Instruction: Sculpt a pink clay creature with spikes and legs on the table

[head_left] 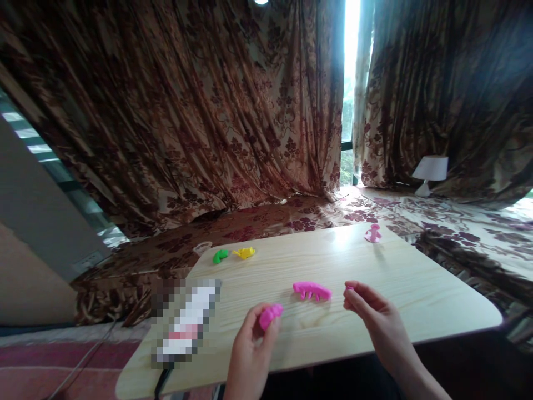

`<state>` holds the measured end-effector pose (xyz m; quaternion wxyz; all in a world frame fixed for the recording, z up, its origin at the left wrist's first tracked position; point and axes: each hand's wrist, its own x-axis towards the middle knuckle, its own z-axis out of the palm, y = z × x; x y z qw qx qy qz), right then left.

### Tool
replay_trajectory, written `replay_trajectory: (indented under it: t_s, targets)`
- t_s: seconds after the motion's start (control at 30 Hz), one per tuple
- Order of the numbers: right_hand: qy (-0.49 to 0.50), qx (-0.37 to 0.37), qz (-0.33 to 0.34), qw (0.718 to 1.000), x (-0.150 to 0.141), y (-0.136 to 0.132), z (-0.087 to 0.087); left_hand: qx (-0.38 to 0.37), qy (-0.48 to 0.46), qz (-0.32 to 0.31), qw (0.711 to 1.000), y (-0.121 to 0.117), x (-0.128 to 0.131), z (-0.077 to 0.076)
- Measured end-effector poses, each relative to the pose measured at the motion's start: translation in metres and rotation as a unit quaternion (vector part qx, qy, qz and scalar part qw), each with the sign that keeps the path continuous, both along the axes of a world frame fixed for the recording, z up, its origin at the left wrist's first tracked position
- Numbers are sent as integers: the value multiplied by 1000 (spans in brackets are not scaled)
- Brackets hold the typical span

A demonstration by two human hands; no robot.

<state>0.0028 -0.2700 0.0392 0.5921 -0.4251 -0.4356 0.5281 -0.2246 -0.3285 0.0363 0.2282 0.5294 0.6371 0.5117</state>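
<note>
My left hand (251, 344), low in the middle, grips a lumpy pink piece of modelling clay (270, 316) between thumb and fingers. My right hand (377, 314) is pinched closed above the table, with a tiny pink clay bit (350, 288) just showing at its fingertips. Between the two hands lies a long pink clay figure (311, 290) with several short stubs like legs along its near side. Neither hand touches that figure; the right fingertips are a short way to its right.
The pale wooden table (283, 258) bears a green clay figure (220, 256) and a yellow one (244, 253) at the far left. A paler pink figure (373, 233) stands at the far right edge. On the left lies a blurred-out device (187, 322) with a black cable (162, 380).
</note>
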Motion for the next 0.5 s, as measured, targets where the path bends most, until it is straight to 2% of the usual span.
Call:
replay_trajectory:
  t_s: [0.07, 0.2, 0.3, 0.4, 0.47, 0.5]
  targets:
    - [-4, -11, 21, 1000, 9, -1, -3, 43, 171, 75, 982, 20, -26, -7]
    - [-39, 8, 61, 997, 13, -10, -7, 33, 237, 71, 968, 51, -57, -14]
    - [-50, 30, 52, 997, 10, -14, -2, 42, 255, 77, 963, 50, -56, -9]
    - [-40, 40, 68, 996, 3, -22, 10, 92, 198, 83, 972, 30, -31, 3]
    - [-47, 65, 96, 992, -7, -33, 19, 86, 77, 25, 993, 9, -2, 11]
    - [-58, 85, 109, 989, -12, -40, 23, 45, -4, -34, 998, -2, 14, 14]
